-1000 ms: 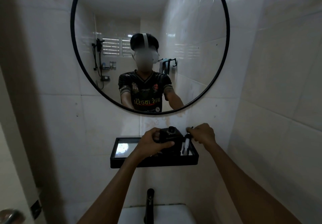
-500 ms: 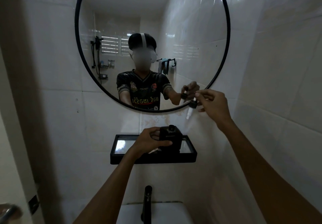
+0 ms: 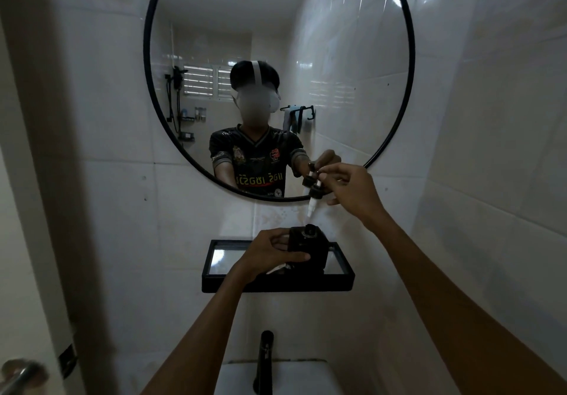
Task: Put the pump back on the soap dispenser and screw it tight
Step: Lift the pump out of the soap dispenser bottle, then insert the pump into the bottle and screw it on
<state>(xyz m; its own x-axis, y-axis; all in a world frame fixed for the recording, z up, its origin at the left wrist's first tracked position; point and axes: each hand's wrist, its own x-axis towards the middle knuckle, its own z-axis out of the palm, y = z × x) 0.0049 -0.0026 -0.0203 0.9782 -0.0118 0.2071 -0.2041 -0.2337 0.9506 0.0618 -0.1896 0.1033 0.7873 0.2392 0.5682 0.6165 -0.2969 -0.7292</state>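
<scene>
Bathroom shelf [image 3: 276, 284]: dispenser [image 3: 310, 249] unlabelled, left hand [image 3: 270, 252] gripping; pump [image 3: 314, 193] w/ right hand [image 3: 352, 192].

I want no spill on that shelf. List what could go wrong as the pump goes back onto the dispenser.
1. The pump hangs tilted above the soap dispenser, so its thin tube could miss the narrow neck and bend.
2. The right hand pinches it only at the top, so it may slip.
3. The left hand steadies the dispenser on the small shelf; hard twisting could shift it toward the edge.
</scene>
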